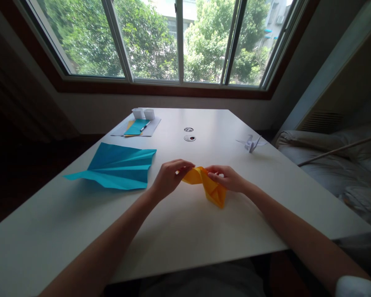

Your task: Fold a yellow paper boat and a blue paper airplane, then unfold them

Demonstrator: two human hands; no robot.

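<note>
Between my hands, just over the white table (173, 239), is a folded piece of yellow-orange paper (214, 192). My left hand (172, 175) pinches its left end, fingers and thumb closed on the edge. On the other side, my right hand (225, 176) grips the upper right part of the same paper. One pointed flap hangs down toward me below the right hand. To the left of my left hand lies a large creased sheet of blue paper (120, 167), its folds raised off the table.
A white paper crane (251, 143) stands at the right. Back left are two small white boxes (143, 114), blue and yellow sheets (137, 127) and a pen (145, 126). Two round discs (189, 138) sit mid-table. A sofa (315, 152) adjoins the right edge.
</note>
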